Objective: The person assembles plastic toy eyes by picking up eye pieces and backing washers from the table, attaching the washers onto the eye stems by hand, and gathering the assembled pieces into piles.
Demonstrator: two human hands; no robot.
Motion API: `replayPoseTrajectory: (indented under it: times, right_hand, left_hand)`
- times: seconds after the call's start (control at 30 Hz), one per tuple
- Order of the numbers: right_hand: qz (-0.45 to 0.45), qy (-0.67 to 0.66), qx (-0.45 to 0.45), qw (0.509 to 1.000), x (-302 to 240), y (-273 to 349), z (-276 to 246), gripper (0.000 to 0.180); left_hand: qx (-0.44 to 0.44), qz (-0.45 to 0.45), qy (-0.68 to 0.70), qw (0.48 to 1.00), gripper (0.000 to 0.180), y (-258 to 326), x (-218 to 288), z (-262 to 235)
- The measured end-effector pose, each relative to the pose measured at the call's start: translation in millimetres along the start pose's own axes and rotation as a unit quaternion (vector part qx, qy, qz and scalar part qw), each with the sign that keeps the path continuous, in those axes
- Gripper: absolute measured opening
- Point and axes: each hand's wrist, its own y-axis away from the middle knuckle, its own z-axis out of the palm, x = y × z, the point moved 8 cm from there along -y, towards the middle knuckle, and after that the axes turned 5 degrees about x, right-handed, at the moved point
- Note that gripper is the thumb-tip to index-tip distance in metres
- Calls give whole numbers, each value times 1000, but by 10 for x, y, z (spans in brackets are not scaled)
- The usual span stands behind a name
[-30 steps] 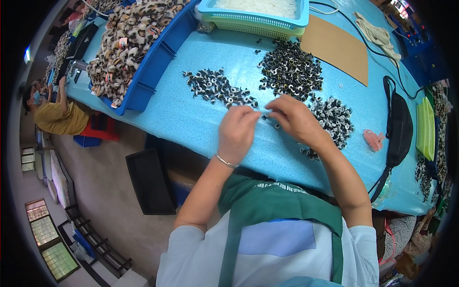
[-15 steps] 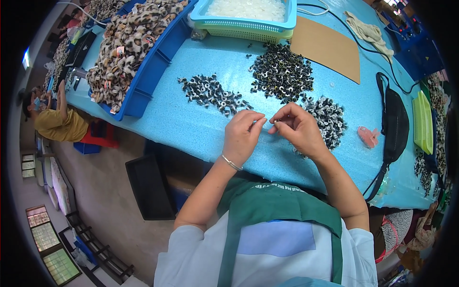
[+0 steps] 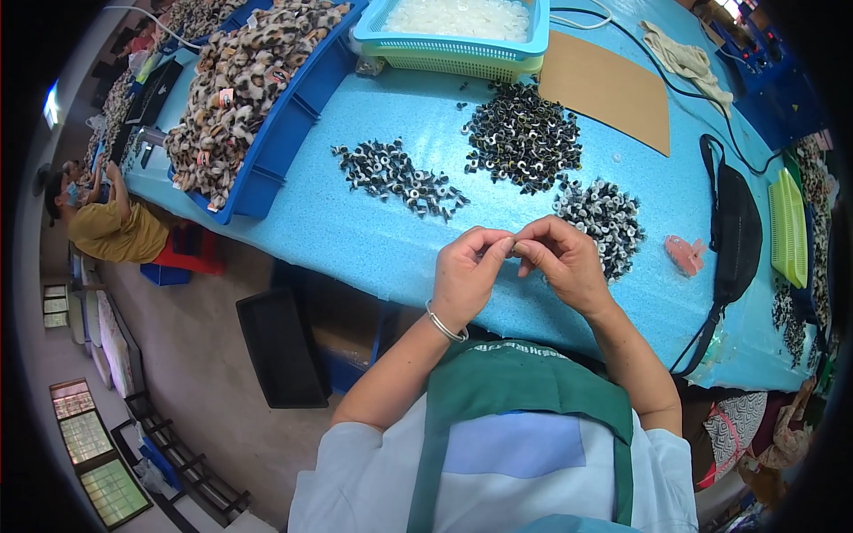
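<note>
Blue and speckled, the table (image 3: 351,249) bears a blue crate (image 3: 267,173) heaped with spotted plush (image 3: 235,107). Smaller are a light-blue basket (image 3: 453,42) of white pieces, stacked on a green basket (image 3: 453,65), then a brown board (image 3: 604,89) and a black bag (image 3: 737,218) at the right. Small black-and-white parts form a dense pile (image 3: 524,138) near the board, a sparser pile (image 3: 400,178) to its left, and a third pile (image 3: 604,222) just beyond the right hand (image 3: 569,266). It meets the left hand (image 3: 466,275) above the table's near side, each grip pinching one small dark piece (image 3: 513,251), mostly hidden.
</note>
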Motion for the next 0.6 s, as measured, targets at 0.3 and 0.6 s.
replayPoseTrajectory:
  times: [0.3,0.6]
  right_hand:
    - [-233,265,52,934,-286,97,1,12]
    - [-234,269,51,933,-363,96,-17,13]
  left_hand:
    - [-20,-170,177,969,15,177,-255,161]
    - [-21,-173,172,969,18,134,-215,152]
